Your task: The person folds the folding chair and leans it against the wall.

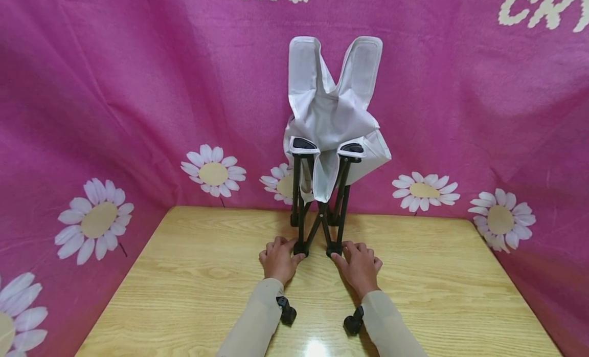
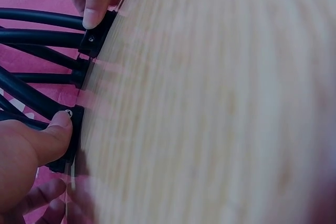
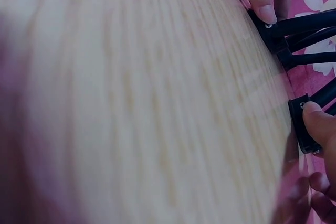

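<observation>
A partly folded frame with black crossed legs (image 1: 317, 230) and a white fabric cover (image 1: 335, 114) stands upright at the table's far side in the head view. It looks like a small folding stool or chair. Two fabric flaps stick up at its top. My left hand (image 1: 279, 260) pinches the near left black foot (image 1: 300, 248), thumb in front and fingers behind. On the near right foot (image 1: 334, 249) my right hand (image 1: 360, 267) has the same hold. In the left wrist view, the left thumb (image 2: 59, 129) presses beside a screw. The right thumb (image 3: 317, 119) does likewise in the right wrist view.
The wood-grain table (image 1: 207, 295) lies under the frame and both forearms. Close behind its far edge hangs a pink cloth (image 1: 230, 91) with white daisies, which also runs down both sides. A small black camera (image 1: 288, 313) hangs at each wrist.
</observation>
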Demonstrator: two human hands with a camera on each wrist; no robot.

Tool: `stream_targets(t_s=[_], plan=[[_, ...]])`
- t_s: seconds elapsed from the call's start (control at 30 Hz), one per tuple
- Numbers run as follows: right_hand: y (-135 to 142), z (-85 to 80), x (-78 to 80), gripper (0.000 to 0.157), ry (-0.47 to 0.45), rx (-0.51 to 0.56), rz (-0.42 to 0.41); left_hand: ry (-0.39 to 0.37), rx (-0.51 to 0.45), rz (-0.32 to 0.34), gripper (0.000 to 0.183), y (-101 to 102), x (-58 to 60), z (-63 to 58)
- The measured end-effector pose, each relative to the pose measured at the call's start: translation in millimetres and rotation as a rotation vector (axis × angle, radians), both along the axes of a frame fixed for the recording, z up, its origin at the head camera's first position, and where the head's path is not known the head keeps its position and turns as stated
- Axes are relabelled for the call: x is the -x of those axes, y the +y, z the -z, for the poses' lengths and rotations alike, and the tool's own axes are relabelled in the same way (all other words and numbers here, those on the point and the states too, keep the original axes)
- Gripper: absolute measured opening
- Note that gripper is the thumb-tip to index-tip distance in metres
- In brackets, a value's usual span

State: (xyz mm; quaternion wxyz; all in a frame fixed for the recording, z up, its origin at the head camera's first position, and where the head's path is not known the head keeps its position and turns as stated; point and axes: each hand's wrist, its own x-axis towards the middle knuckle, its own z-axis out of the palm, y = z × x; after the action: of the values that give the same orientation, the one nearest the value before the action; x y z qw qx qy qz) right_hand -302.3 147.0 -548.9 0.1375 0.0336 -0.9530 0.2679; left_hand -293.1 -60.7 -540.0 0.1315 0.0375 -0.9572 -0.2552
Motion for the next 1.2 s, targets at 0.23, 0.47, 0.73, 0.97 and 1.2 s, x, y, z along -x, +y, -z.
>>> stream_targets(t_s=[0.23,0.47,0.73,0.97,1.2], plan=[[0.2,-1.3,0.4,0.045,-0.019,-0.002,0.006,0.002,0.004,-0.005,0.048,0.6,1.0,-0.5],[0.2,-1.5,0.3,0.045,-0.024,-0.011,0.012,0.004,0.008,-0.007,0.048,0.8,1.1,0.4],[-1.0,-1.3,-0.2,0.045,-0.023,-0.013,0.013,-0.002,0.01,-0.016,0.048,0.8,2.1,2.9],[-0.8,-0.9,-0.8,0.045,-0.027,-0.01,0.018,0.001,0.005,-0.02,0.048,1.7,0.8,2.7],[-1.4,-1.6,-0.8,0.046,-0.027,-0.006,0.022,0.004,-0.003,-0.034,0.048,2.8,0.5,-0.2]])
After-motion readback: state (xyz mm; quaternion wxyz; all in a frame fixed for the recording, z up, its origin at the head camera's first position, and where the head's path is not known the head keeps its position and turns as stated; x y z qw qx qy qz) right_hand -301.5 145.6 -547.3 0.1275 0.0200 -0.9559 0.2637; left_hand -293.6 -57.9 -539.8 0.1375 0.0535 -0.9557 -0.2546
